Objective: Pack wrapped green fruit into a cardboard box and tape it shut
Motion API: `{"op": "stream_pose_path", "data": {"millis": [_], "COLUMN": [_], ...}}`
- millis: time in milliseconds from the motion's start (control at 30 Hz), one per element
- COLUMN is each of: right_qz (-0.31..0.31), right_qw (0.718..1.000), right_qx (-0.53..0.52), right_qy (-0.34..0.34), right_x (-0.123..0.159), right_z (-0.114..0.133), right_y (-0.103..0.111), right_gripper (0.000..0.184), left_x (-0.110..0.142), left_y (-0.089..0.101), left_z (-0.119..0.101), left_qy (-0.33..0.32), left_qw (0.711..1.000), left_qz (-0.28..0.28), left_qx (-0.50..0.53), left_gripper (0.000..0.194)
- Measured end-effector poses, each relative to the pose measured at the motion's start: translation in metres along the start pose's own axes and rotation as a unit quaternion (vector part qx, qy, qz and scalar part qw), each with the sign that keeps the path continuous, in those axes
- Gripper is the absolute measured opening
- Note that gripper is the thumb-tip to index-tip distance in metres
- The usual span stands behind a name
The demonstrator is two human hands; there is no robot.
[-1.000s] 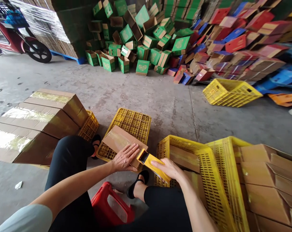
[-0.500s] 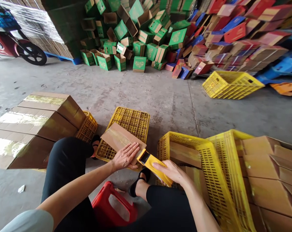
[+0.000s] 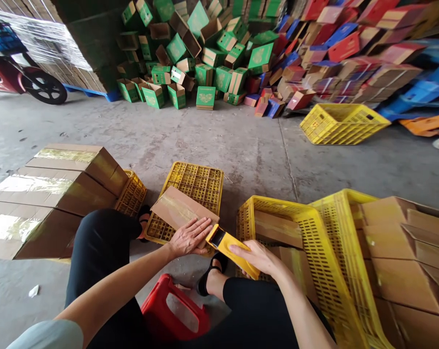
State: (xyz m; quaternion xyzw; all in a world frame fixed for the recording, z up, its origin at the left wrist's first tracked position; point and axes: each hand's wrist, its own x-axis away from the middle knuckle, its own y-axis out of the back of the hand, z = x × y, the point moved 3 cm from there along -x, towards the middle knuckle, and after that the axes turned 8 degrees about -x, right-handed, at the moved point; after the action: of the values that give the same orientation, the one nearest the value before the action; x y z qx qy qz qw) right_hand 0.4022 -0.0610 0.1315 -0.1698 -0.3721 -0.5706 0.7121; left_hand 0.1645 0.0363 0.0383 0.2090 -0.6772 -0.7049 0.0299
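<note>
A taped cardboard box (image 3: 178, 206) lies slantwise across an upturned yellow crate (image 3: 194, 182) in front of me. My left hand (image 3: 191, 236) rests flat on the box's near end, fingers stretched out and thumb by its edge. My right hand (image 3: 258, 256) is wrapped round a yellow hand tool (image 3: 232, 247) that looks like a carton stapler. Its head, with a dark slot, is at the box's right end; whether it presses on the cardboard I cannot tell. My right fingertips are partly hidden under the tool.
Large taped cartons (image 3: 70, 184) stand at left. On the right are yellow crates (image 3: 323, 247) holding cardboard boxes (image 3: 401, 261). A red plastic object (image 3: 176, 308) lies between my legs. Farther off are another yellow crate (image 3: 345, 126), heaped green boxes (image 3: 205, 97) and a scooter wheel (image 3: 45, 87).
The view has shifted slightly. My left hand has slid a little along the box towards the tool's head. My right hand keeps its hold, almost unmoved.
</note>
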Motion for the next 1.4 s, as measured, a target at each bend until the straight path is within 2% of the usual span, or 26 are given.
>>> {"op": "stream_pose_path", "data": {"millis": [167,300,467,600,667,800,1033,1233,1400], "right_qz": [-0.024,-0.039,-0.031,-0.022,-0.019,-0.015,-0.012,-0.033,-0.028], "right_qw": [1.000,0.999,0.999,1.000,1.000,0.999,0.998,0.997,0.999], "right_qx": [0.004,0.005,0.001,-0.010,-0.017,-0.031,-0.054,-0.055,-0.013], "right_qy": [0.000,0.002,0.007,0.001,0.002,0.009,-0.030,-0.043,-0.035], "right_x": [0.003,0.004,0.006,0.007,0.007,0.011,0.024,0.021,0.016], "right_z": [-0.012,-0.012,-0.007,-0.012,-0.015,-0.017,-0.023,-0.027,-0.025], "right_y": [0.001,0.002,0.003,0.002,0.001,0.003,0.009,0.011,0.012], "right_gripper": [0.049,0.046,0.048,0.047,0.047,0.048,0.055,0.051,0.053], "left_x": [-0.005,-0.010,-0.016,-0.017,-0.018,-0.019,-0.021,-0.020,-0.020], "left_y": [0.005,0.001,-0.010,-0.011,-0.010,-0.008,-0.007,-0.009,-0.007], "left_z": [-0.008,-0.024,-0.042,-0.046,-0.046,-0.048,-0.049,-0.048,-0.048], "left_qy": [0.022,0.096,0.207,0.256,0.272,0.279,0.266,0.266,0.263], "left_qw": [0.999,0.994,0.978,0.965,0.960,0.960,0.962,0.962,0.963], "left_qz": [0.015,0.020,-0.016,-0.056,-0.054,-0.029,-0.049,-0.049,-0.046], "left_qx": [0.023,0.038,0.035,0.032,0.029,0.024,0.035,0.032,0.034], "left_gripper": [0.084,0.084,0.086,0.093,0.094,0.092,0.090,0.089,0.089]}}
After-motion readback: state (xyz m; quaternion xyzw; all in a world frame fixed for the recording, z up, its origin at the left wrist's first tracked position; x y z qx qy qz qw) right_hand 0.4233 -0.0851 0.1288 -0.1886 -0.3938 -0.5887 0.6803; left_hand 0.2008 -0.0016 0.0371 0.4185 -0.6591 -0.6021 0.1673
